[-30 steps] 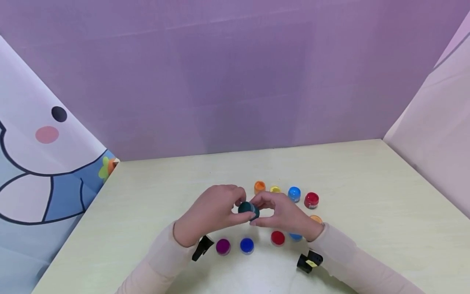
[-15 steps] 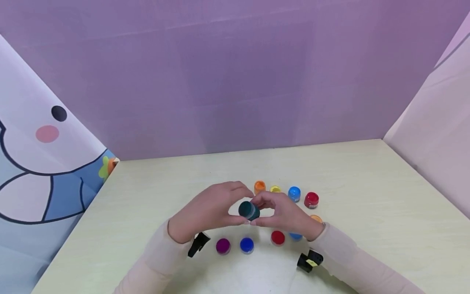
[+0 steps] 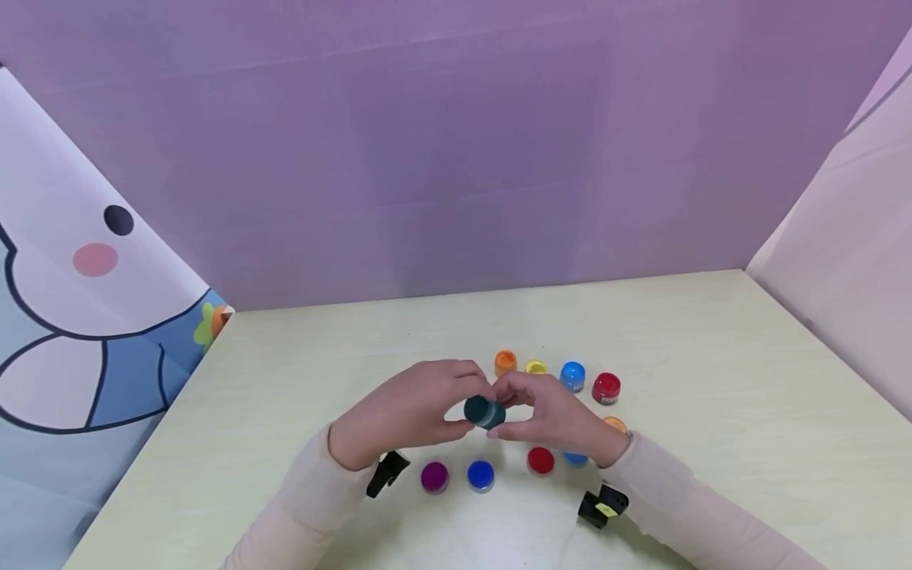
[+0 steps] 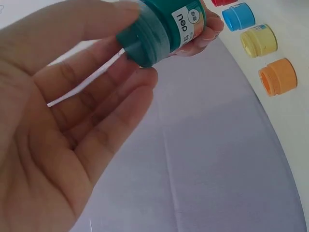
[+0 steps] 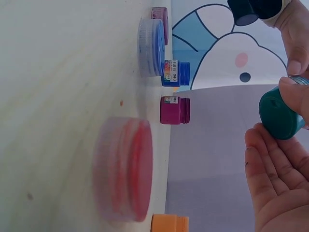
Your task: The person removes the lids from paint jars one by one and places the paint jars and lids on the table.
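A teal paint jar (image 3: pixel 493 415) with a clear-sided lid (image 4: pixel 147 41) is held up over the table, tilted with the lid toward the left. My right hand (image 3: pixel 556 416) grips the jar's body between thumb and fingers, as the right wrist view also shows around its base (image 5: pixel 277 116). My left hand (image 3: pixel 416 408) has its thumb and fingertips on either side of the lid. In the left wrist view, that thumb (image 4: pixel 104 19) lies across the lid's edge, with the fingers (image 4: pixel 116 121) beneath. The jar's label faces the left wrist camera.
Purple (image 3: pixel 435 477), blue (image 3: pixel 480 475) and red (image 3: pixel 541 461) lids lie on the near table. Farther back stand orange (image 3: pixel 505 362), yellow (image 3: pixel 536 366), light blue (image 3: pixel 572 376) and red (image 3: pixel 606 388) jars. Blue (image 5: pixel 175 72) and magenta (image 5: pixel 175 110) jars stand beyond, hidden by my left hand in the head view.
My left thumb and fingers spread away from the lid, then come back in around it, the thumb now lower. My right hand keeps the jar in nearly the same place.
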Tool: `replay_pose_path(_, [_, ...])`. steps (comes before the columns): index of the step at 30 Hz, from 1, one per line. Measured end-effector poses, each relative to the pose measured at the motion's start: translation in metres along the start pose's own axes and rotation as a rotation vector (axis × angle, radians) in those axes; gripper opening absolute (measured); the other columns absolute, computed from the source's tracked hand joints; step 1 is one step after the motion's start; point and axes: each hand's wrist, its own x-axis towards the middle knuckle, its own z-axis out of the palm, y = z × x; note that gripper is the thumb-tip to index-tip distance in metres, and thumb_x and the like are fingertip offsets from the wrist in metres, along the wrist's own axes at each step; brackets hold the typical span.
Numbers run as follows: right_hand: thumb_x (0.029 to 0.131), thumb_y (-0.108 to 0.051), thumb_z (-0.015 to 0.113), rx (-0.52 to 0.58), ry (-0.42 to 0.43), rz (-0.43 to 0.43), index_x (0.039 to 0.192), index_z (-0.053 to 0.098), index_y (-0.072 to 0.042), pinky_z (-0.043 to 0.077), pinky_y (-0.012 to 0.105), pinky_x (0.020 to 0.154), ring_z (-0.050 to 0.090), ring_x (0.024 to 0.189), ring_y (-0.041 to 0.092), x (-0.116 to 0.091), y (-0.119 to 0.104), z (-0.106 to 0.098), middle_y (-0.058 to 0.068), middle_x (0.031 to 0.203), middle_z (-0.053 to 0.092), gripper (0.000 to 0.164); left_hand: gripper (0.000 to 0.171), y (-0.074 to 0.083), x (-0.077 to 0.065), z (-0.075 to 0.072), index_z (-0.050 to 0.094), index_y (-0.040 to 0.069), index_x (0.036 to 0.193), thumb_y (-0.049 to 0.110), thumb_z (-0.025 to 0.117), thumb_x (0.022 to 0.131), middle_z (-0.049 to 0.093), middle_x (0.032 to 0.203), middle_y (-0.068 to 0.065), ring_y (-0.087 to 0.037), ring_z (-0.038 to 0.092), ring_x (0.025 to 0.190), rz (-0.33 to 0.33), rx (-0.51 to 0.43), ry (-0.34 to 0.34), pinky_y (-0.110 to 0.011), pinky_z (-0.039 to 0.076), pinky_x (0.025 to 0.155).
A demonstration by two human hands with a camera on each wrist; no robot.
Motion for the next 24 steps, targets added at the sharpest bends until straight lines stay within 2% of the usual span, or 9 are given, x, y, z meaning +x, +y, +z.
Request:
replay_pose_path(5, [0.076, -0.024, 0.073, -0.002, 0.005, -0.007, 0.103, 0.057, -0.018, 0.047, 0.034, 0.083, 0.059, 0.088, 0.01, 0.0005, -0.0006, 0.0004, -0.009, 0.096, 0.061, 0.032, 0.023, -0.0008, -0.0002, 0.0023, 0.062, 0.013, 0.099, 0.02, 0.069, 0.078, 0.058, 0.089, 0.007, -0.003, 0.05, 0.075, -0.087, -0.004, 0.004, -0.013, 0.041, 0.071])
replay_pose_path(9, [0.076, -0.023, 0.073, 0.0, 0.002, -0.024, 0.102, 0.057, -0.019, 0.047, 0.033, 0.082, 0.059, 0.088, 0.01, 0.0008, -0.0006, 0.0016, -0.009, 0.096, 0.061, 0.031, 0.017, 0.0001, -0.0009, 0.0038, 0.062, 0.012, 0.091, 0.024, 0.067, 0.079, 0.055, 0.079, 0.007, -0.003, 0.044, 0.065, -0.134, 0.021, 0.03, -0.014, 0.04, 0.06])
replay_pose_path(14, [0.076, -0.024, 0.073, -0.002, 0.003, -0.024, 0.101, 0.057, -0.02, 0.047, 0.034, 0.082, 0.059, 0.088, 0.01, 0.0012, -0.0008, 0.0021, -0.009, 0.095, 0.061, 0.031, 0.021, 0.001, -0.0001, 0.006, 0.06, 0.014, 0.083, 0.033, 0.067, 0.08, 0.055, 0.074, 0.008, -0.005, 0.043, 0.058, -0.218, 0.048, 0.034, -0.017, 0.039, 0.052])
replay_pose_path(18, [0.076, -0.023, 0.073, 0.002, 0.002, -0.022, 0.1, 0.057, -0.019, 0.047, 0.034, 0.082, 0.059, 0.087, 0.011, 0.0009, -0.0002, 0.0022, -0.008, 0.095, 0.061, 0.03, 0.024, 0.0007, -0.0001, 0.0069, 0.062, 0.014, 0.086, 0.036, 0.067, 0.079, 0.057, 0.077, 0.007, -0.005, 0.046, 0.061, -0.249, 0.045, 0.023, -0.017, 0.041, 0.055])
replay_pose_path(24, [0.075, -0.017, 0.074, -0.004, 0.002, 0.001, 0.101, 0.057, -0.015, 0.046, 0.035, 0.083, 0.058, 0.088, 0.011, 0.0003, -0.0014, 0.0029, -0.005, 0.095, 0.061, 0.031, 0.031, -0.0001, -0.0015, 0.0028, 0.062, 0.011, 0.104, 0.027, 0.068, 0.079, 0.059, 0.094, 0.004, -0.006, 0.051, 0.08, -0.2, 0.009, 0.002, -0.018, 0.044, 0.073])
